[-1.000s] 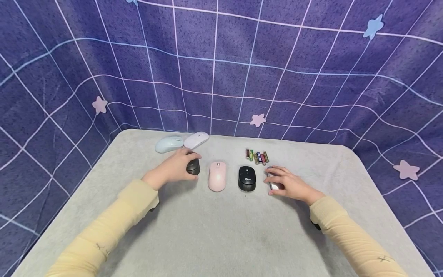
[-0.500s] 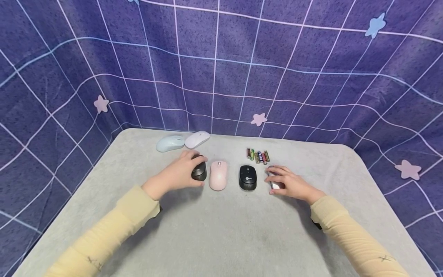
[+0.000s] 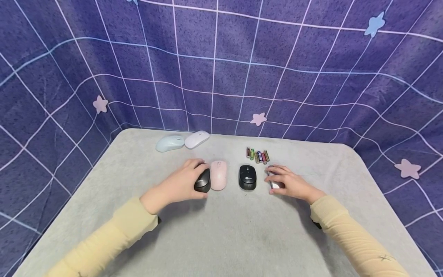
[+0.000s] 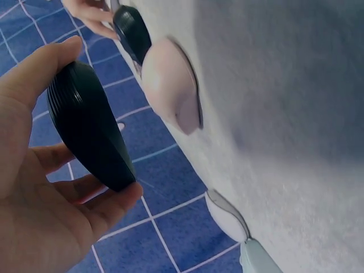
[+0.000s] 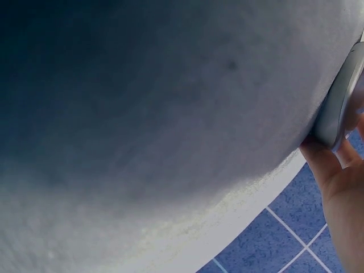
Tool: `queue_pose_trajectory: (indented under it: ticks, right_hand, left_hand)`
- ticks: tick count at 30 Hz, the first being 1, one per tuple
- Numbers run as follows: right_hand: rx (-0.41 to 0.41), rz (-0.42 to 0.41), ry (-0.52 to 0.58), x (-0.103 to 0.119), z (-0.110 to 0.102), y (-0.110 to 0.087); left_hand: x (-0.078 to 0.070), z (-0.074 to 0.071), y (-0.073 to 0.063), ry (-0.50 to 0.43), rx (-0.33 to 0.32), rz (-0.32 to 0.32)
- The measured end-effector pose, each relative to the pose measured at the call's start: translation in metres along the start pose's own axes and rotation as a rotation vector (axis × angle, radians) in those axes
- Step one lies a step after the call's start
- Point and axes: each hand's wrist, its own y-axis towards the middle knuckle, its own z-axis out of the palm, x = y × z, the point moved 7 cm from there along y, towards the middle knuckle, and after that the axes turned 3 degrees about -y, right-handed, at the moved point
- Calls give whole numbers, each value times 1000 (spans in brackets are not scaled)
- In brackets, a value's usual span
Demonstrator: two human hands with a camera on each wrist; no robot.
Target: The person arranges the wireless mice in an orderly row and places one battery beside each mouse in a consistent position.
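Note:
A black mouse [image 3: 203, 181] is pinched between the thumb and fingers of my left hand [image 3: 183, 181], just left of the pink mouse [image 3: 219, 175]. In the left wrist view, the held black mouse [image 4: 85, 119] appears lifted off the table, its ridged side showing. My right hand [image 3: 290, 184] grips a silver-grey mouse [image 3: 277, 185] by its sides on the table, its fingers covering much of it. That grey mouse [image 5: 336, 108] touches the tabletop in the right wrist view. Between the hands lies a second black mouse [image 3: 247, 177], right of the pink one.
Behind the left hand lie a pale blue mouse [image 3: 169, 143] and a white mouse [image 3: 197, 139], end to end. Several small batteries [image 3: 260, 157] lie in a loose row behind the second black mouse. A blue gridded curtain [image 3: 221, 69] rises along the table's [image 3: 235, 231] back edge.
My left hand has carried its black mouse rightward and nearer to me, from behind-left to close beside the pink mouse. The right hand and its grey mouse have stayed in place.

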Motion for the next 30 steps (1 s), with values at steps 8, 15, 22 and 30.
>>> queue_pose_trajectory:
  ticks: [8, 15, 22, 30]
  right_hand:
    - [1, 7, 12, -1, 2, -1]
    - [8, 16, 16, -3, 2, 0]
    - [13, 19, 33, -3, 2, -1]
    - [6, 6, 22, -2, 1, 0]
  left_hand:
    - [-15, 8, -8, -27, 26, 10]
    - [-29, 18, -14, -48, 38, 25]
    - [-38, 36, -20, -57, 65, 40]
    - [-41, 53, -23, -52, 80, 49]
